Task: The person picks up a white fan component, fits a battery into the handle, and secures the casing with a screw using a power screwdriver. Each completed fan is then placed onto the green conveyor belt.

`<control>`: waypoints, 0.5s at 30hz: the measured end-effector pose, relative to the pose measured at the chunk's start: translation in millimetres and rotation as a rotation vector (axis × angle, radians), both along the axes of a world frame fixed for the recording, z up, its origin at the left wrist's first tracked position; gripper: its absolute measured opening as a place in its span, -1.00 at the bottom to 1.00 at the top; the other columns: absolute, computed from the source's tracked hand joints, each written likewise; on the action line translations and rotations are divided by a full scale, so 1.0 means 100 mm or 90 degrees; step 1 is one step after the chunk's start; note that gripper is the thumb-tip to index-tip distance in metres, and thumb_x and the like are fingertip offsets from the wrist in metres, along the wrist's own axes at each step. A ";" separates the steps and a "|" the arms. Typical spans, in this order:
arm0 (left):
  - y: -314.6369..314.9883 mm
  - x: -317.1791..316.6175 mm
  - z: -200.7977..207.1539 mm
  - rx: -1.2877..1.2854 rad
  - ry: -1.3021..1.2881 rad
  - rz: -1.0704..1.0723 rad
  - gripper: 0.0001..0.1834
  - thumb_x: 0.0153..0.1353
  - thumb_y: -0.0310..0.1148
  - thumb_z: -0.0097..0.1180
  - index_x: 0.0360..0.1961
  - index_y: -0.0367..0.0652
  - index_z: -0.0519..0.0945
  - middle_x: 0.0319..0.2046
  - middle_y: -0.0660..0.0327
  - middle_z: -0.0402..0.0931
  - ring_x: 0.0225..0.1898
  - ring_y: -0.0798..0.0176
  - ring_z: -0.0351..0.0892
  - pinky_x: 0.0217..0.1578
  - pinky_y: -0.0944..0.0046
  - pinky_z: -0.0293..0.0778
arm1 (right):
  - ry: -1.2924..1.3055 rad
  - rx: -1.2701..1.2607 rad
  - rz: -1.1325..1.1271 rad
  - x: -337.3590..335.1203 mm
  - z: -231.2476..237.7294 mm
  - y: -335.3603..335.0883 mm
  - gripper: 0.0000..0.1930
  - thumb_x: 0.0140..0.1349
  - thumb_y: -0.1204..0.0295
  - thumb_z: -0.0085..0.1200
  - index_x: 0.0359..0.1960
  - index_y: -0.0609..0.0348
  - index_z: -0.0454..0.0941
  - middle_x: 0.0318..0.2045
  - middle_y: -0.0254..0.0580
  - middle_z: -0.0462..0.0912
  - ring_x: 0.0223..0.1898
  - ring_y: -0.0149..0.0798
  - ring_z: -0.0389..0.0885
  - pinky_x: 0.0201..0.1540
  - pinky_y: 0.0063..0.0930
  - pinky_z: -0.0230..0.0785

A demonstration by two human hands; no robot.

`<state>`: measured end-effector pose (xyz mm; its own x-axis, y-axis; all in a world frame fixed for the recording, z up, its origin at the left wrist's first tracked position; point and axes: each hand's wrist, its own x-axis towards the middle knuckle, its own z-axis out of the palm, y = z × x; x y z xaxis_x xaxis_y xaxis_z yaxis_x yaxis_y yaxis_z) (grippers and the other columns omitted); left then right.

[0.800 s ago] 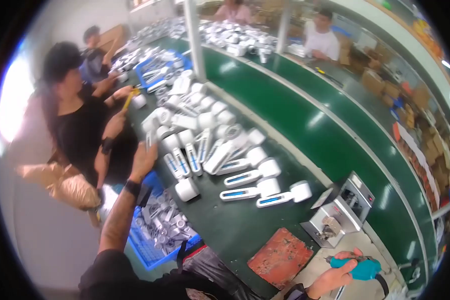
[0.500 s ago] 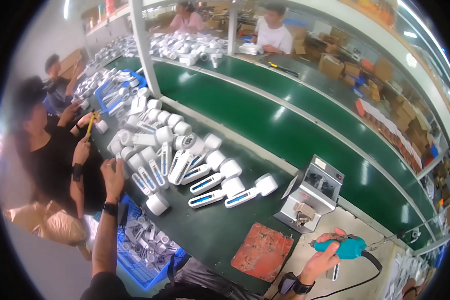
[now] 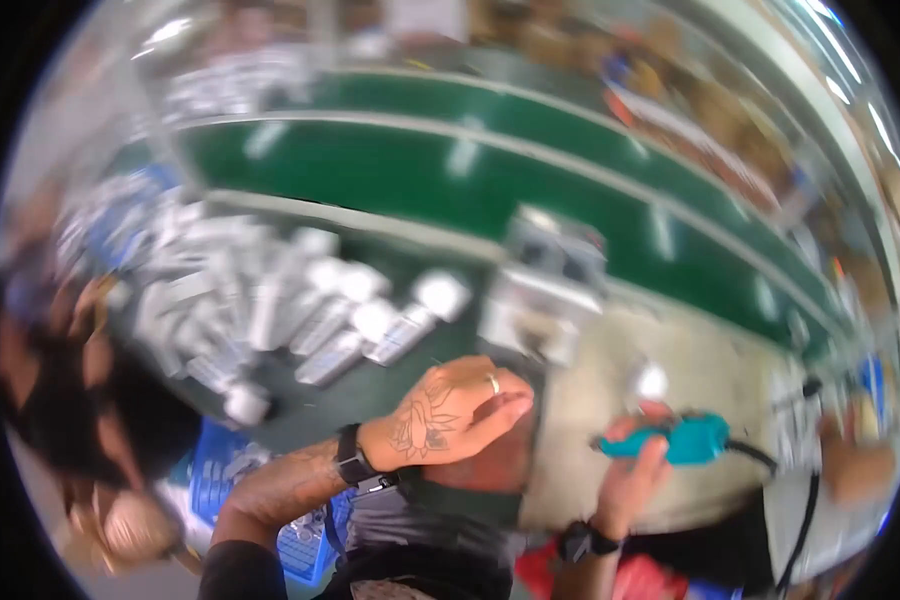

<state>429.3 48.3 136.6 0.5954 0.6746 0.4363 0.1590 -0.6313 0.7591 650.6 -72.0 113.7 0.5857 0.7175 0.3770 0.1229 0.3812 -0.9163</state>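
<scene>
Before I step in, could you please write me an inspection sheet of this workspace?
Surface: dark green tabletop, with a pale section at right; a worn red board lies partly under the left hand in this view.
Work things: teal electric screwdriver; white round-headed parts spread at left.
Clutter: white parts heaped farther left; blue crate below the table edge.
Hands: right hand grips the screwdriver; left hand has curled fingers, contents unclear.
Cables: black cable leaves the screwdriver's rear; its full course is unclear.
Surroundings: silver box-shaped machine, green conveyor belt, co-worker in black; background blurred.
</scene>
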 end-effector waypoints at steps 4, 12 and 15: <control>-0.09 0.93 -0.05 -0.015 0.103 -0.161 -0.78 0.24 -0.30 0.22 -0.17 -0.19 0.61 -0.38 0.06 0.64 -0.30 0.00 0.65 -0.37 0.03 0.55 | 0.010 -0.057 -0.028 0.10 0.07 -0.42 -0.33 0.30 -0.10 0.14 0.06 0.35 0.43 -0.39 -0.20 0.56 -0.35 -0.33 0.55 -0.28 -0.45 0.38; -0.28 2.24 -0.98 0.180 0.073 -0.162 -0.39 0.27 0.02 0.17 0.14 -0.27 0.53 -0.28 -0.01 0.60 -0.37 -0.07 0.63 -0.36 0.00 0.57 | 0.056 -0.047 -0.187 0.12 0.01 -1.13 -0.29 0.19 -0.14 0.23 -0.05 0.38 0.44 -0.40 -0.12 0.57 -0.46 -0.27 0.55 -0.39 -0.43 0.44; -0.28 2.32 -1.21 0.211 0.020 -0.067 -0.43 0.25 -0.05 0.20 0.11 -0.28 0.50 -0.10 -0.08 0.51 -0.11 -0.10 0.56 -0.19 0.03 0.57 | -0.016 -0.019 -0.117 0.17 -0.12 -1.03 -0.20 0.21 -0.27 0.15 -0.04 0.40 0.40 -0.51 -0.17 0.53 -0.50 -0.27 0.53 -0.45 -0.48 0.38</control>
<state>660.8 20.2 15.6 0.6707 0.4328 0.6023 0.0993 -0.8572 0.5053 667.4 -175.4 101.6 0.6991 0.6101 0.3729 0.2109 0.3223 -0.9228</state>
